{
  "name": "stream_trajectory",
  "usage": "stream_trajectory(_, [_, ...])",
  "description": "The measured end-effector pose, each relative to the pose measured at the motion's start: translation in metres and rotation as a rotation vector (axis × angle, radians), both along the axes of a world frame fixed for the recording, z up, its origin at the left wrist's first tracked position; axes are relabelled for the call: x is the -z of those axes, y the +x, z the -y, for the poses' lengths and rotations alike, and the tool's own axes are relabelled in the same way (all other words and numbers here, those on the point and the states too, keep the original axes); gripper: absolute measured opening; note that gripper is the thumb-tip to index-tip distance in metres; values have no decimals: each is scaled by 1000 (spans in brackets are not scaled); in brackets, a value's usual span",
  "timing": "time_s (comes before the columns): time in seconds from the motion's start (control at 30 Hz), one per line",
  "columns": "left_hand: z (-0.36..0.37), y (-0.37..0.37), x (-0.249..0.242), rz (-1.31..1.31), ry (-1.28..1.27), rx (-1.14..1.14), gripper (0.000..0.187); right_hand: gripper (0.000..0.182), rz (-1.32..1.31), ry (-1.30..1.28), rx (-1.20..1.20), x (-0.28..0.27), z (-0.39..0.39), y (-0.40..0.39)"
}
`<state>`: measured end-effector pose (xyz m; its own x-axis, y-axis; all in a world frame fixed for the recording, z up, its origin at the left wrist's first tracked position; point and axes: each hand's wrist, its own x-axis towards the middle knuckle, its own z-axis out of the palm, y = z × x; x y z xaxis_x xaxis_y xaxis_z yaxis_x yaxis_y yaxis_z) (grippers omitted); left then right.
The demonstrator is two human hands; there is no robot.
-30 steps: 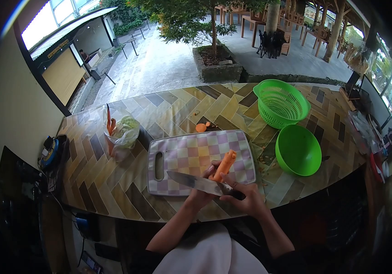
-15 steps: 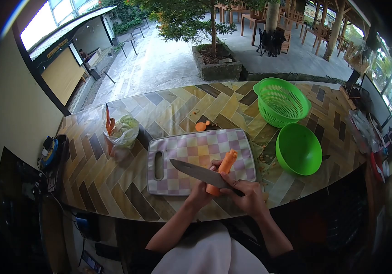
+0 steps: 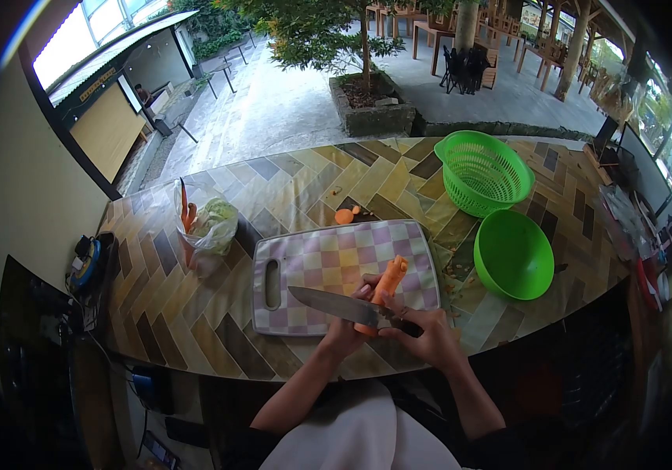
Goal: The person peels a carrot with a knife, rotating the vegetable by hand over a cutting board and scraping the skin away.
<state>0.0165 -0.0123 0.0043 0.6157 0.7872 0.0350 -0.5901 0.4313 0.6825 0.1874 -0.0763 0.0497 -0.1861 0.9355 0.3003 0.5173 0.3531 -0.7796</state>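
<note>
My left hand (image 3: 344,335) is closed around an orange carrot (image 3: 392,276), which is held tilted above the near part of the cutting board (image 3: 305,258). The board has a purple, white and yellow checked pattern and a handle slot at its left. My right hand (image 3: 430,338) grips the dark handle of a kitchen knife (image 3: 330,303). The knife's wide blade crosses over the carrot's lower part and points left. Some fingers of my left hand are hidden behind the blade and the carrot. Beyond the board lie a few cut carrot pieces (image 3: 344,216).
A plastic bag (image 3: 217,227) with carrots stands on the table at the left. To the right are a green strainer basket (image 3: 486,174) and a green bowl (image 3: 513,257). Small orange scraps dot the patterned tabletop (image 3: 273,192). A coiled cable (image 3: 84,262) sits at the left edge.
The knife has shifted slightly down and toward me along the carrot, its blade now a little flatter. My right hand has moved with it; the carrot stays nearly in place.
</note>
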Motion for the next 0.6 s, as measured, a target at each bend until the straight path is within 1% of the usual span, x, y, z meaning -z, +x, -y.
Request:
stream_trajectory(0.07, [1, 0, 2, -32, 12, -22, 41, 57, -45, 50, 13, -3, -1, -4])
stream_trajectory(0.27, [2, 1, 4, -27, -27, -14, 40, 57, 50, 0, 80, -7, 0, -7])
stream_trajectory(0.37, [3, 2, 0, -25, -47, -30, 40, 58, 136, 35, 83, -1, 0, -4])
stream_trajectory(0.47, [3, 2, 4, 41, -32, 0, 38, 60, -5, 102, 77, -3, -1, -3])
stream_trajectory(0.6, [1, 1, 8, 80, -1, 47, 36, 62, 51, 74, 100, -2, 0, 1])
